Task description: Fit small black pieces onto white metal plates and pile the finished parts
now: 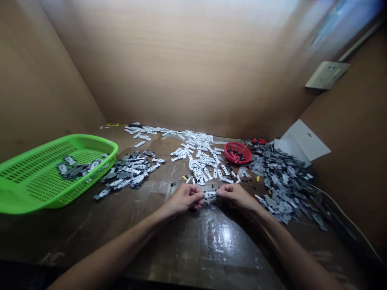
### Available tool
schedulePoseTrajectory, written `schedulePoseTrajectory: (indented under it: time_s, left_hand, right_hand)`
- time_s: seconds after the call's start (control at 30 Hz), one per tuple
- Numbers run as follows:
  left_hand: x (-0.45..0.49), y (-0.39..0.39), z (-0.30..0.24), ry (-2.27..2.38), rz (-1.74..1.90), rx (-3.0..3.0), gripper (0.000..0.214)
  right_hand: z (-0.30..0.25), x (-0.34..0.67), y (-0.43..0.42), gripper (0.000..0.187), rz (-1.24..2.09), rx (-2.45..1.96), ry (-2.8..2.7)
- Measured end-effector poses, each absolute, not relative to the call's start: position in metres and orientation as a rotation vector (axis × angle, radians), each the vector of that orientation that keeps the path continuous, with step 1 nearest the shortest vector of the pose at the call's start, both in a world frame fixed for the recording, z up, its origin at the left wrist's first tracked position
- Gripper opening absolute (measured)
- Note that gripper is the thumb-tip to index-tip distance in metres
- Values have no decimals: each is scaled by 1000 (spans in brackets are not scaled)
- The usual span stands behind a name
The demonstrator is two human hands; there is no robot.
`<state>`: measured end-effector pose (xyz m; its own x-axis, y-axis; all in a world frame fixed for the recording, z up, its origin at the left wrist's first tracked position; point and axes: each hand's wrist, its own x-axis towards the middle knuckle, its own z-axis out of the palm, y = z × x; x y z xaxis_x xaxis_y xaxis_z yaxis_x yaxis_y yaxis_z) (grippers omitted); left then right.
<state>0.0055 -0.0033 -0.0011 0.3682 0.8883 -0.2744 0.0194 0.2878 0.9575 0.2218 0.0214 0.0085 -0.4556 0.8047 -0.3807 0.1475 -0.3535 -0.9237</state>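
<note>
Between my two hands, low over the middle of the table, is a small white plastic piece with dark spots. My left hand pinches its left end, fingers closed. On its right end, the closed fingertips of my right hand grip it. Just beyond my hands lies a spread of flat white plastic pieces, many with dark slots. A red basket holding small dark round parts stands behind my right hand. Tiny loose dark and yellow bits lie close to my fingers.
A green perforated basket at the left holds several grey-and-white pieces. Beside it is a heap of grey-and-white pieces. Grey plastic pieces pile up at the right, near a white card and a cable. Wooden walls enclose the table.
</note>
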Motion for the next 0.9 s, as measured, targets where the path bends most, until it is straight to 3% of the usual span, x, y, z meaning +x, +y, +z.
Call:
schedulePoseTrajectory:
  time_s: [0.23, 0.67, 0.9]
  left_hand:
    - [2, 3, -1, 1112, 806, 1149, 35]
    - [7, -4, 8, 1065, 788, 1074, 42]
    - [11, -8, 7, 1063, 812, 1294, 36]
  right_hand:
    - [3, 200, 13, 30, 1334, -1244, -1542]
    - [-3, 202, 16, 45, 1606, -1230, -1489]
    - [1, 198, 12, 33, 1472, -1103, -1689]
